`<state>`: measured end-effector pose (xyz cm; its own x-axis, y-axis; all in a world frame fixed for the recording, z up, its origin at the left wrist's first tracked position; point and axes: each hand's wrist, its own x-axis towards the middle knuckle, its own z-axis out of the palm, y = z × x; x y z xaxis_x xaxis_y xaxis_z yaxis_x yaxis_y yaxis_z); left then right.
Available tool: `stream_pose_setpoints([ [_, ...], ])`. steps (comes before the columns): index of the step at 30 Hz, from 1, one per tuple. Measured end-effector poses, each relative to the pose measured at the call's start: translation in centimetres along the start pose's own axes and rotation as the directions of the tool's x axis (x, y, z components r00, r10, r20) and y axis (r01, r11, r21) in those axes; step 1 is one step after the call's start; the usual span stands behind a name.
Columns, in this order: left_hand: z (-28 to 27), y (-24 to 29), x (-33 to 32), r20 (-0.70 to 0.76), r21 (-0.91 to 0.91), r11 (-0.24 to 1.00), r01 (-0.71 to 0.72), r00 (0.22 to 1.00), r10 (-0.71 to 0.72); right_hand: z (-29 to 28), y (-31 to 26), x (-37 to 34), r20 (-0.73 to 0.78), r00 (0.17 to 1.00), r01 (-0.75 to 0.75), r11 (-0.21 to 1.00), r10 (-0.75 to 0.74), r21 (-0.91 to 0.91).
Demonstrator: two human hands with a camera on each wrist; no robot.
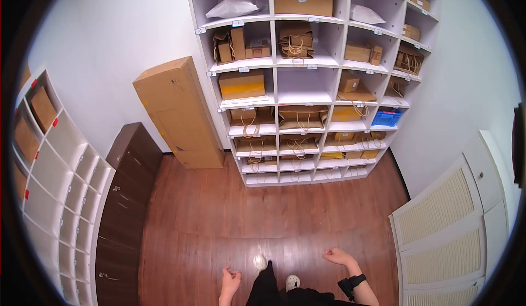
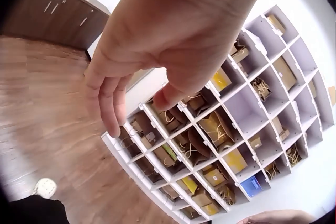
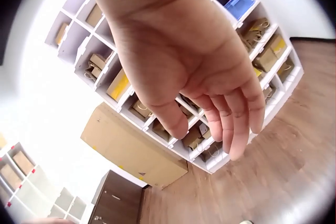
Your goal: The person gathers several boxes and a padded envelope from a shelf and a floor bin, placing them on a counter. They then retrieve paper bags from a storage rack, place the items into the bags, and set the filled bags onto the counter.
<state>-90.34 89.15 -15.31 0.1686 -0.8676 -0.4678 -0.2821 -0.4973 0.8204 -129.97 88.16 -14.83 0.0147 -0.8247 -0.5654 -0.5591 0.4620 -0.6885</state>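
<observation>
We see a tall cardboard box (image 1: 183, 117) standing by the white wall (image 1: 126, 32). To its left we have a dark brown cabinet (image 1: 129, 177), then a white rack (image 1: 41, 191) with red tags (image 1: 55, 122) — and, far right, a white cabinet with slatted doors (image 1: 438, 207).

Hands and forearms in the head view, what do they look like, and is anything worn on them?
The left hand and right hand wear no gloves. A black strap with a black device circles the right forearm; no sleeve shows on either forearm.
</observation>
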Motion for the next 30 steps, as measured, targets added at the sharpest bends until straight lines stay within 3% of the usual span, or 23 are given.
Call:
stream_pose_setpoints([
  [4, 0.2, 2.1, 5.7, 0.022, 0.022, 1.0, 0.001, 1.0, -0.001, -0.2, -2.9, 8.2, 0.08, 0.996, 0.056, 0.973, -0.039, -0.223],
  [6, -0.5, 4.7, 9.5, 0.038, 0.048, 0.993, -0.111, 0.993, 0.109, -1.3, -7.7, 9.6, 0.074, 0.994, 0.097, 0.942, -0.078, -0.321],
  [9, -2.1, 8.7, 16.4, 0.022, 0.078, 0.959, -0.271, 0.963, 0.27, -0.9, -10.9, 13.7, -0.003, 0.994, 0.105, 0.981, -0.107, -0.166],
  [12, -4.6, 13.7, 21.5, 0.001, 0.058, 0.934, -0.353, 0.935, 0.353, -1.7, -16.0, 15.9, 0.059, 0.989, 0.143, 0.978, -0.135, -0.152],
  [16, -6.4, 19.0, 26.1, -0.006, 0.036, 0.907, -0.42, 0.908, 0.42, -2.4, -19.2, 19.0, -0.059, 0.982, 0.175, 0.981, -0.18, -0.088],
  [18, -6.8, 20.8, 27.3, 0.039, -0.059, 0.918, -0.391, 0.918, 0.394, -2.7, -21.2, 20.6, -0.136, 0.97, 0.201, 0.979, -0.201, -0.014],
  [20, -6.7, 22.0, 28.6, 0.106, -0.198, 0.922, -0.333, 0.928, 0.358, -2.8, -23.1, 22.2, -0.251, 0.959, 0.192, 0.954, -0.133, 0.229],
  [21, -6.7, 22.7, 28.9, 0.159, -0.279, 0.94, -0.195, 0.956, 0.246, -2.8, -23.8, 23.1, -0.297, 0.951, 0.188, 0.919, -0.083, 0.345],
  [27, -6.9, 27.1, 32.2, 0.15, -0.248, 0.941, -0.23, 0.951, 0.272, -6.5, -29.5, 31.8, -0.484, 0.836, 0.406, 0.884, -0.257, 0.231],
  [30, -7.6, 30.4, 35.2, 0.127, -0.187, 0.949, -0.252, 0.952, 0.278, -9.4, -35.0, 36.4, -0.641, 0.696, 0.485, 0.87, -0.325, 0.085],
])
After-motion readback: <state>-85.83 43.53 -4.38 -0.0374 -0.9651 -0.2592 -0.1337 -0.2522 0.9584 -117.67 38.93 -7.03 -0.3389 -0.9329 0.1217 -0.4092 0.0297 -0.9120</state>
